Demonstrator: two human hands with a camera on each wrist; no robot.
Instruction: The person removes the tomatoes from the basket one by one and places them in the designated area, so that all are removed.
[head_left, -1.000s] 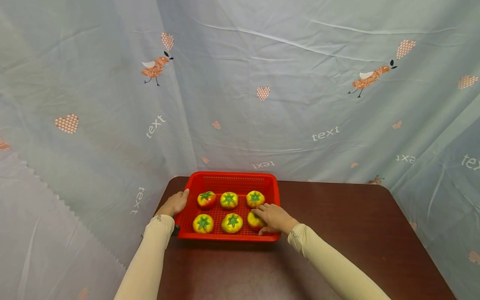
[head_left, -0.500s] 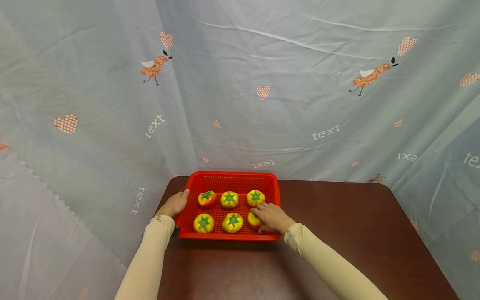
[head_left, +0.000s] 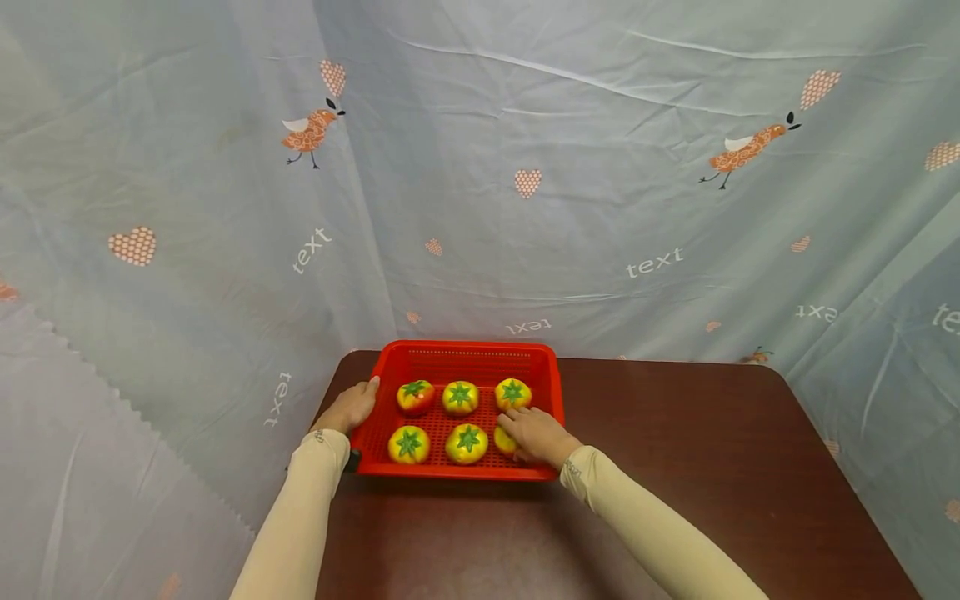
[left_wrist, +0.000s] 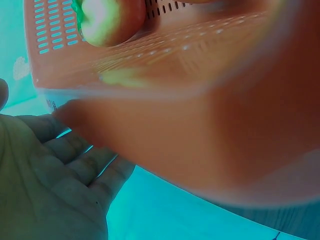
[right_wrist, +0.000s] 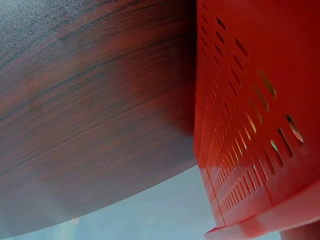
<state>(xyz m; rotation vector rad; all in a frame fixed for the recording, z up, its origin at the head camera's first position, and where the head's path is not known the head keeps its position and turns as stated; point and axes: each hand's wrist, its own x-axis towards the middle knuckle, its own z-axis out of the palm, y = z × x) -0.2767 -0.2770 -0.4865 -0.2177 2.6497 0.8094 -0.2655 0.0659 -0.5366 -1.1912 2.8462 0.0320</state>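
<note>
Over the last second or so the right hand [head_left: 538, 433] has slid a little further left, so that it hides more of the near right fruit [head_left: 505, 442], while the left hand [head_left: 352, 407] has stayed at the left side of the red basket [head_left: 480, 360]; that fruit sits inside the basket, at the right end of the near row, and five other fruits [head_left: 467, 444] make up the rest of two rows of three; the right hand's fingers lie over its top, but the thumb is hidden and the right wrist view shows only basket wall and table [right_wrist: 100, 110], so I cannot tell whether it is truly gripped; the left hand is not closed, its fingers extended with the tips against the basket's outer side. Judging by the glossy, even skin, the fruit is probably light, firm and rather slippery; a hold round its widest part, thumb opposite fingers, should serve better than one on the green leafy top; the basket looks like thin, slightly flexible plastic, best held by its stiffer rim.
</note>
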